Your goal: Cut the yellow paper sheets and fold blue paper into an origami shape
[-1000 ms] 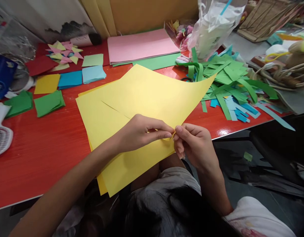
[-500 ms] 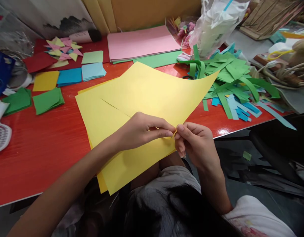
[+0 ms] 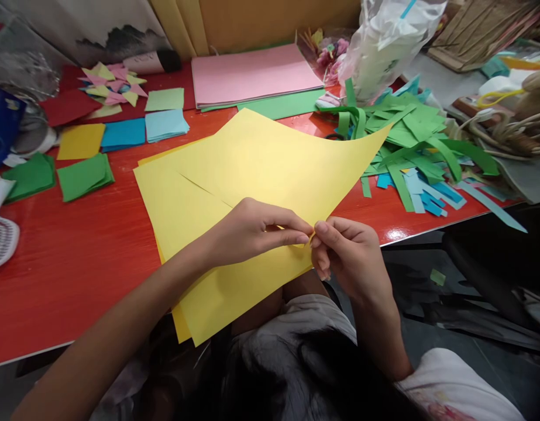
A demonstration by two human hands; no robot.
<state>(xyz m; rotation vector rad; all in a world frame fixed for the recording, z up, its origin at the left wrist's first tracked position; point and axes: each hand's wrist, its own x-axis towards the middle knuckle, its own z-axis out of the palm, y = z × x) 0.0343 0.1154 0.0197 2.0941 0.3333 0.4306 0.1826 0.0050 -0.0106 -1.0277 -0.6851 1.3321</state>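
Observation:
Large yellow paper sheets (image 3: 270, 158) lie over the front edge of the red table, their near corner hanging above my lap. A short slit or crease runs across the top sheet, left of centre. My left hand (image 3: 261, 231) rests over the paper, its thumb and fingertips pinching the right edge. Close against it, my right hand (image 3: 348, 251) pinches the same edge between thumb and forefinger, the other fingers curled. The paper's far right corner curves upward. What exactly lies between the fingertips is partly hidden.
Green paper strips (image 3: 410, 128) and blue scraps (image 3: 432, 193) are heaped at the right. Paper squares, including green ones (image 3: 85, 177), lie at the left near a folded paper star (image 3: 114, 85). Pink sheets (image 3: 256, 73) and a bagged cup (image 3: 379, 52) stand behind; a white hairbrush (image 3: 2, 234) is far left.
Almost nothing differs. Both hands keep their pinch on the yellow paper's edge, and the view has shifted very slightly.

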